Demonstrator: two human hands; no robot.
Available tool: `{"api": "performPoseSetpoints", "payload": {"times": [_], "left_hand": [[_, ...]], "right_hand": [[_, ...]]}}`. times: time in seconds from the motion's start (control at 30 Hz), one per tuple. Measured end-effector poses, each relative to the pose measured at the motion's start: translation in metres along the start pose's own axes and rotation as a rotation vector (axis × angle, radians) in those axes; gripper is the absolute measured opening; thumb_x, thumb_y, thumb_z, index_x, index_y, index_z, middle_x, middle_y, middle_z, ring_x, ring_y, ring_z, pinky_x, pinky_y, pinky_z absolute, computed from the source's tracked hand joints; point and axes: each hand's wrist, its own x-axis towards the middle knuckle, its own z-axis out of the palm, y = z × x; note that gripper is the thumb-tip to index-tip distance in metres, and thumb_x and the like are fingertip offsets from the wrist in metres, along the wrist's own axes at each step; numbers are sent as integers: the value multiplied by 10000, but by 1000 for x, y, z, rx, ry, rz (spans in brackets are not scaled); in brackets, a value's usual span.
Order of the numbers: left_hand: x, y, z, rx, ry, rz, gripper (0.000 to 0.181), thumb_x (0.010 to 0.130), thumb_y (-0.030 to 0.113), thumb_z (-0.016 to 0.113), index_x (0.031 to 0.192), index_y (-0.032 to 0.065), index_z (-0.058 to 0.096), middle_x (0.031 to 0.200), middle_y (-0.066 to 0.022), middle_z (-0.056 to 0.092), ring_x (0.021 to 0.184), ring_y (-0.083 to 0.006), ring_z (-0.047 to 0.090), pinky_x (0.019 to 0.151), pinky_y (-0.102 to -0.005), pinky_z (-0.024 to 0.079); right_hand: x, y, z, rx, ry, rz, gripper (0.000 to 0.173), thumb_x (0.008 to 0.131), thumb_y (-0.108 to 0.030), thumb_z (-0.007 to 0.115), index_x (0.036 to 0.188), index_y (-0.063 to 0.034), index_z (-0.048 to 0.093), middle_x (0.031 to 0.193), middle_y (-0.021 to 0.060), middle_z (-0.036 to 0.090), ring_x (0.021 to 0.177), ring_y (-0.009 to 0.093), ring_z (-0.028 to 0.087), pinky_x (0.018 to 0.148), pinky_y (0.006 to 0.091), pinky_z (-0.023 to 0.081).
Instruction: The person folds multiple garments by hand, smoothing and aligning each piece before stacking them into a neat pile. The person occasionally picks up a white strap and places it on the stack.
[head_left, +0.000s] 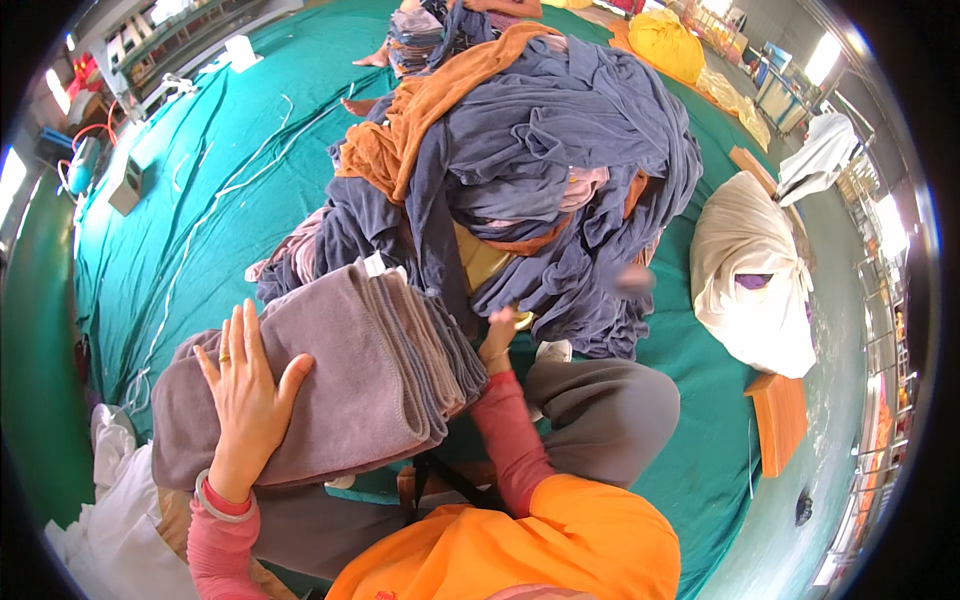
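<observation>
My left hand (251, 390) lies flat, fingers spread, on the top brown-grey cloth of a stack of folded fabric pieces (330, 360) beside my left leg. The stack shows grey, brown and pinkish layers, with a white tag at its far edge. My right hand (498, 337) is just right of the stack, at the near edge of a large heap of loose cloth (570, 127). Its fingers look bent near the blue-grey fabric and a small yellow piece; whether they grip anything is unclear. An orange cloth (442, 97) drapes over the heap's left side.
A green ground sheet (247, 150) lies beneath the heap, with a white cord across it. Beyond the heap sits another person beside a folded stack (415, 41). A white sack (750, 285) and a wooden block (776, 424) stand right; a yellow bundle (666, 45) lies far right.
</observation>
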Motion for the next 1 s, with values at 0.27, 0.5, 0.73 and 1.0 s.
{"api": "performPoseSetpoints", "payload": {"times": [0.27,0.5,0.73,1.0], "left_hand": [[0,29,0,-11,-6,41,775,866,491,492,1401,0,220,1403,-219,312,1316,-387,262,1019,-641,113],[-10,31,-29,-55,-190,205,887,812,589,496,1393,-24,227,1413,-236,282,1315,-399,255,1006,-647,162],[38,6,-92,-233,-729,424,832,839,569,491,1335,-73,305,1292,-279,428,1166,-390,463,981,-355,373],[156,67,-43,-696,-234,574,920,756,555,646,1345,-51,282,1326,-242,404,1288,-325,352,1033,-342,321]], "right_hand": [[145,-308,21,-726,305,-1053,722,660,-234,737,1302,-131,425,1356,213,347,1239,404,320,1017,552,240],[205,-396,-7,-847,-66,-1053,181,827,-186,517,992,-123,557,856,189,621,825,373,589,713,472,441],[87,-510,-5,83,-271,-1183,202,873,-137,475,912,44,557,756,141,605,679,226,565,641,327,426],[-70,-579,39,801,-1382,-610,296,952,-119,406,1205,18,477,1103,128,581,980,232,604,828,327,508]]}}
